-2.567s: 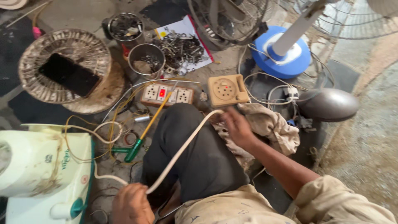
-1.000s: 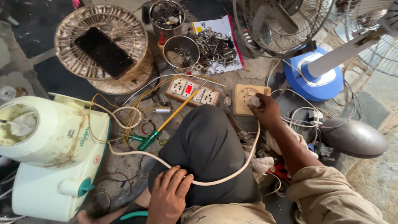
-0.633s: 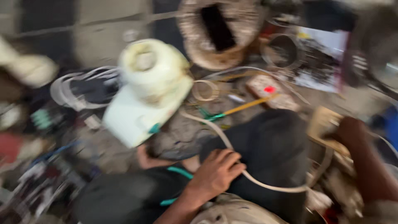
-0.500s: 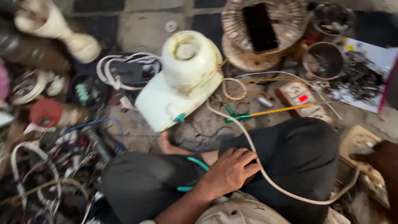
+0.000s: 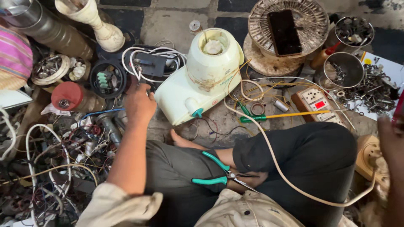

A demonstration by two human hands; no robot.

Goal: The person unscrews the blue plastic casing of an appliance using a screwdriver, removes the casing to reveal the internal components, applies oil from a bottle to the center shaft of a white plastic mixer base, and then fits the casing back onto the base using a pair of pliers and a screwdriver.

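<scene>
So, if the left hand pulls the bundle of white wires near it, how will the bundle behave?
The white wires lie in loose loops, so they are probably floppy and light. They rest on a black part beside the left hand, so a pull may drag it or snag.

One camera, worn on the head, looks steeply down from close above the person's crossed legs. It faces the cluttered floor (image 5: 176,25) ahead, with no second view to overlap.

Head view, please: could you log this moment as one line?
left hand: reaching by white cable coil, beside mixer base | right hand: at socket box | pliers: on lap
</scene>
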